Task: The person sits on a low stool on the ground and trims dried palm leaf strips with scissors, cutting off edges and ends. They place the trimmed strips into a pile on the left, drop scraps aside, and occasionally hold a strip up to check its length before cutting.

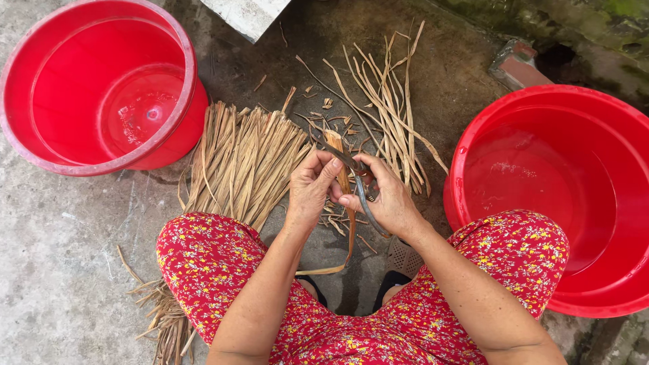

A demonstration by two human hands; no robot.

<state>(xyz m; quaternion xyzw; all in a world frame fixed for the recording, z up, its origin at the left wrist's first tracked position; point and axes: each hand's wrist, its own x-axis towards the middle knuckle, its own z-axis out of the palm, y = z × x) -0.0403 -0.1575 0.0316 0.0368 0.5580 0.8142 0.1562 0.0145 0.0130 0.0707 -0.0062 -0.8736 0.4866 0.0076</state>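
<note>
My left hand [309,186] pinches a dried brown leaf strip [345,196] that hangs down between my knees. In my right hand [387,197] is a pair of dark metal scissors [351,165], blades pointing up-left across the strip's top end. A flat bundle of dried strips [243,159] lies on the ground just left of my hands. A looser spread of longer strips [389,101] lies behind them to the right. Small cut bits [329,103] are scattered in between.
A red plastic tub [101,88] stands at the upper left, another red tub [561,189] at the right; both look wet inside. A brick [517,64] and a pale slab [247,13] lie at the back. More dry strips [165,318] lie by my left knee.
</note>
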